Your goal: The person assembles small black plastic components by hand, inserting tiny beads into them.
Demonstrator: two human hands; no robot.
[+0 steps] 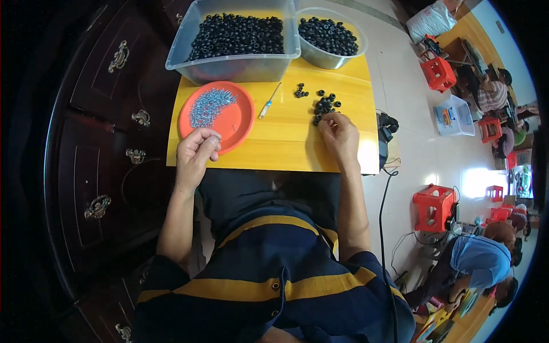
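Left hand point(196, 150) sits at the near rim of the orange plate point(240, 123), fingertips pinched together, probably on one of the tiny silvery screws point(210, 106) heaped just beyond them, though it is too small to make out. Right hand point(338, 136) lies flat on the yellow table point(286, 137), fingers spread loose and reaching into the scatter of black rings point(325, 106) right at their tips. Between the two hands, beyond the fingers, lies a small screwdriver point(269, 102).
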